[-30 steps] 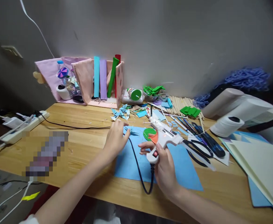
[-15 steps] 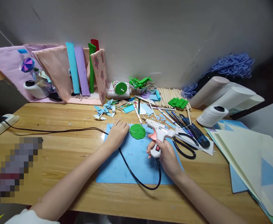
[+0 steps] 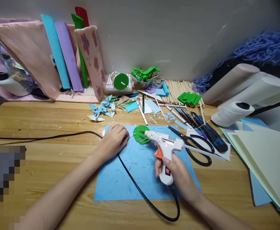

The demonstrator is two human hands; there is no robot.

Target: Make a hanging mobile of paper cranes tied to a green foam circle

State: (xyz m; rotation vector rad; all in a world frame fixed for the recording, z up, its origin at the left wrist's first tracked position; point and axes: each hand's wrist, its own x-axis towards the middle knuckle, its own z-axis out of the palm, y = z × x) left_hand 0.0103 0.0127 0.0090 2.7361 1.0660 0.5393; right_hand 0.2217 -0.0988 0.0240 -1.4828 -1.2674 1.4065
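My right hand (image 3: pixel 175 172) grips a white hot glue gun (image 3: pixel 170 148) by its handle, fingers near the orange trigger. Its nozzle points left over a round green disc (image 3: pixel 140 136), and a clear glue stick sticks out at the back. The disc lies on a blue sheet (image 3: pixel 120 182). At the sheet's upper left, my left hand (image 3: pixel 114 139) is closed with fingers curled down. A thin white string (image 3: pixel 131 135) runs between its fingertips and the disc; the fingertips are partly hidden. The gun's black cord (image 3: pixel 135 179) loops across the sheet and passes under my left hand.
Black-handled scissors (image 3: pixel 199 148) and a blue cutter (image 3: pixel 209 134) lie right of the gun. Blue folded-paper pieces (image 3: pixel 101 110), pens and scraps lie behind the sheet. Wooden sticks (image 3: pixel 175 89), a white thread cone (image 3: pixel 230 113) and large paper sheets (image 3: pixel 261 156) stand or lie further right.
The glue gun has moved left relative to the disc, so its nozzle now overlaps the disc. My left hand stays beside the disc. The whole view has come closer.
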